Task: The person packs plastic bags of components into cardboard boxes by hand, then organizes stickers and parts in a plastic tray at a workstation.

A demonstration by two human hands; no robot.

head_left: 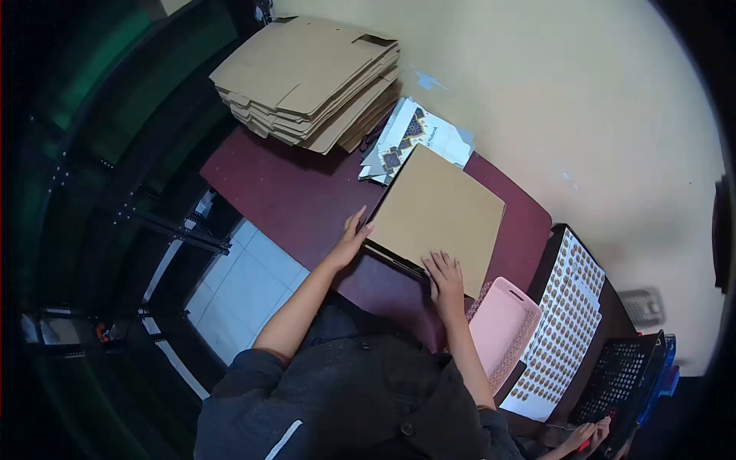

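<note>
A flat brown cardboard box (441, 211) with dark side edges lies at an angle on the maroon table, directly in front of me. At its left corner is my left hand (351, 239), touching the edge with the thumb near the top and the fingers stretched along the side. My right hand (445, 277) rests on the box's top face by the near edge, fingers extended and slightly apart. White printed sheets or bags (422, 136) with a dark blue and gold pattern lie partly under the box's far corner.
Folded cardboard (307, 65) is stacked at the table's (268, 176) far left. A pink basket (502, 326) stands right of my right hand, beside sheets of small round stickers (563, 330). Another person's hands (590, 437) show near a black crate (617, 376). Dark metal shelving (126, 207) stands left.
</note>
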